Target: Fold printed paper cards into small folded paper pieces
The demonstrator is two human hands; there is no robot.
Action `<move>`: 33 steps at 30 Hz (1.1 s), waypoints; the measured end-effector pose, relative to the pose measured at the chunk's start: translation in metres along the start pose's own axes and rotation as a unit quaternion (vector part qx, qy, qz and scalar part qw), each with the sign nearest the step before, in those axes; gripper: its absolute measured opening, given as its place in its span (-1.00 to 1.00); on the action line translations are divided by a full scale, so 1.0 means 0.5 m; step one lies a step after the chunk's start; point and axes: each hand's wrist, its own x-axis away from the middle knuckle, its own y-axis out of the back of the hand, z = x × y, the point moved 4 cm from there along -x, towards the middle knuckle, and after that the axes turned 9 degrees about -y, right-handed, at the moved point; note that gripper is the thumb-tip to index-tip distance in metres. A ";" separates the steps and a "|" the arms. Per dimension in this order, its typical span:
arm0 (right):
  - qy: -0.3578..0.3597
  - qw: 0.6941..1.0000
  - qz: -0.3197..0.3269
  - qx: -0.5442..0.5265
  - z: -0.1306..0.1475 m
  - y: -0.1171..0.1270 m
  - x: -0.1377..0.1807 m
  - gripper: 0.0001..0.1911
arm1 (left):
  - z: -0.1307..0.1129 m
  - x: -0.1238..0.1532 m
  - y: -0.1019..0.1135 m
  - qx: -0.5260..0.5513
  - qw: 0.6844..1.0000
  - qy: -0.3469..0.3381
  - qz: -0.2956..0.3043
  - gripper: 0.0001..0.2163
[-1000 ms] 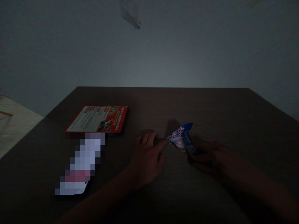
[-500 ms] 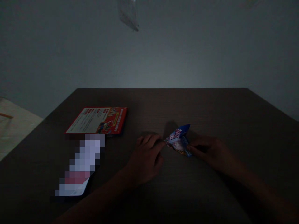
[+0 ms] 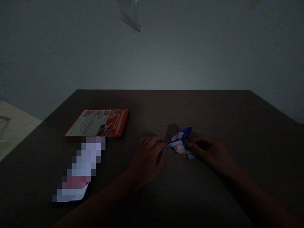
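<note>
A small piece of folded printed paper (image 3: 180,146), blue with white snowflake shapes and a pinkish picture, lies at the middle right of the dark table. One blue flap of it stands raised towards the back. My left hand (image 3: 150,156) rests on the table with its fingers closed at the paper's narrow left tip, which they partly cover. On the other side my right hand (image 3: 213,153) pinches the paper's right edge between thumb and index finger. The light is dim, so the fold lines are hard to make out.
A red booklet or flat box (image 3: 95,123) with a white text panel lies at the left of the table (image 3: 166,104). Nearer to me is a lit phone-like screen (image 3: 83,171), blurred by pixels, beside my left forearm. A clear plastic bag (image 3: 130,14) hangs on the wall.
My right thumb has shifted slightly up and left along the paper's right edge, and more of the lower blue flap shows. The left hand stays at the tip.
</note>
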 end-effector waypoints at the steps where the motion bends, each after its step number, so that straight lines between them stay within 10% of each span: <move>1: -0.008 1.000 -0.010 -0.010 -0.003 0.000 -0.002 -0.79 | 0.000 -0.001 -0.001 0.000 1.000 -0.002 0.000 -0.75; 15: 0.014 0.991 -0.055 -0.124 -0.020 -0.030 -0.032 -0.35 | -0.016 -0.004 -0.008 0.010 0.999 -0.032 0.003 -0.75; 33: 0.002 0.994 -0.010 -0.109 0.008 -0.031 -0.010 -0.69 | -0.034 -0.003 -0.011 0.002 0.998 -0.036 0.046 -0.80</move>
